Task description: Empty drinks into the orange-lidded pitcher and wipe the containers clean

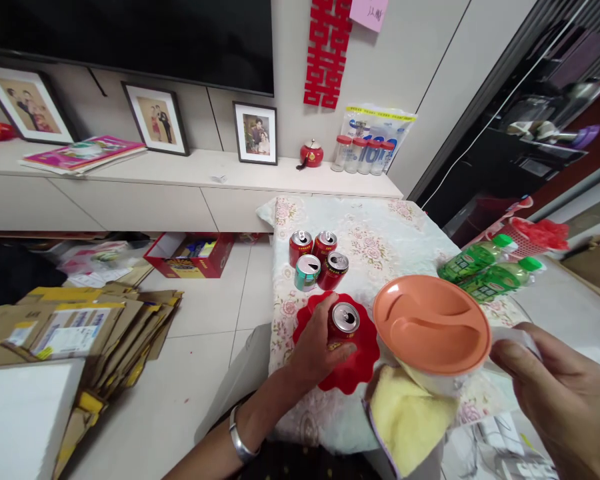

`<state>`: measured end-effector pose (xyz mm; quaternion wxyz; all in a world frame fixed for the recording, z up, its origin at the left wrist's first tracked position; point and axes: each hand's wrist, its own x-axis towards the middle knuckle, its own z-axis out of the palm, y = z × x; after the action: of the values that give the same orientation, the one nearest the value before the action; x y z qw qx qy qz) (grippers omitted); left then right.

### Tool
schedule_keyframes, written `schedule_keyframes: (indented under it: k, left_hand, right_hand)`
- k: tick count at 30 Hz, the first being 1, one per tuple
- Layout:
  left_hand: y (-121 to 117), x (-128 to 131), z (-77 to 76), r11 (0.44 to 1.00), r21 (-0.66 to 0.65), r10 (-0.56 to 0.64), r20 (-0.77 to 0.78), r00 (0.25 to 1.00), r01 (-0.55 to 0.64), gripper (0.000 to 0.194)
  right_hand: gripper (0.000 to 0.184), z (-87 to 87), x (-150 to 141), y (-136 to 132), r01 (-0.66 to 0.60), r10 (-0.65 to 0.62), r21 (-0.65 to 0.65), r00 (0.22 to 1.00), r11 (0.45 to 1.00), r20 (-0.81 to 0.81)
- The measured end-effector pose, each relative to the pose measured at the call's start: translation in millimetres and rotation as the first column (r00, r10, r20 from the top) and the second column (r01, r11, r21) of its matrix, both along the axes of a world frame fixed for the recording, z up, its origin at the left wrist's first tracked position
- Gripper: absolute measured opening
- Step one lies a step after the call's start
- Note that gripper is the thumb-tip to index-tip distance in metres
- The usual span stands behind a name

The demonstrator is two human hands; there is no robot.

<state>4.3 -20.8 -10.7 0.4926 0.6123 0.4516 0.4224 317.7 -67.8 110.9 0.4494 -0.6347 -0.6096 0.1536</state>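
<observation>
Head view: hands well apart. Left hand (310, 347) curled round opened red can (345, 319), thumb on near side, above scalloped red tray (363, 367); cannot tell if can touches tray. Right hand (563, 393) pinching whitish piece (523, 339) at right of orange divided dish (430, 320); what piece is, cannot tell. Yellow cloth (413, 417) just below dish. Beyond left hand, green can (307, 272) grouped with three red cans. Green-capped bottles (500, 283) beside dish, far right. Floral tablecloth (365, 223) under all.

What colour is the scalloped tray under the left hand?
Red; the scalloped tray shows best in the head view.
</observation>
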Motion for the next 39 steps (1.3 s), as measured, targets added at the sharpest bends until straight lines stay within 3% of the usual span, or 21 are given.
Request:
schedule_keyframes:
  k: [6,10,15,23,31,39]
  left_hand:
    - [6,4,0.4,1.000,0.010,-0.005,0.027,1.000,0.005,0.080]
    - [6,7,-3.5,0.996,0.089,0.008,0.008,1.000,-0.009,0.074]
    - [5,9,-8.1,0.981,0.190,0.032,0.014,0.999,-0.034,0.070]
    - [6,10,-11.0,0.976,0.213,0.042,0.031,0.999,-0.048,0.068]
    - [5,11,-11.4,0.977,0.205,0.042,0.043,0.998,-0.050,0.067]
    - [5,12,-13.8,0.977,0.208,0.039,0.043,0.998,-0.047,0.066]
  right_hand:
    - [0.040,10.6,-10,-15,0.032,-0.032,0.004,0.968,0.999,0.248]
    - [0.035,14.5,-5,-13,-0.111,0.086,0.023,0.872,0.994,0.483]
    - [0.034,19.3,-7,-7,-0.230,0.143,0.055,0.759,0.972,0.635]
    - [0.041,27.6,-18,-2,-0.281,0.134,0.078,0.661,0.956,0.738]
    - [0.063,44.9,-41,3,-0.227,0.089,0.115,0.724,0.967,0.684]
    - [0.057,46.1,-42,7,-0.252,0.098,0.122,0.711,0.960,0.697]
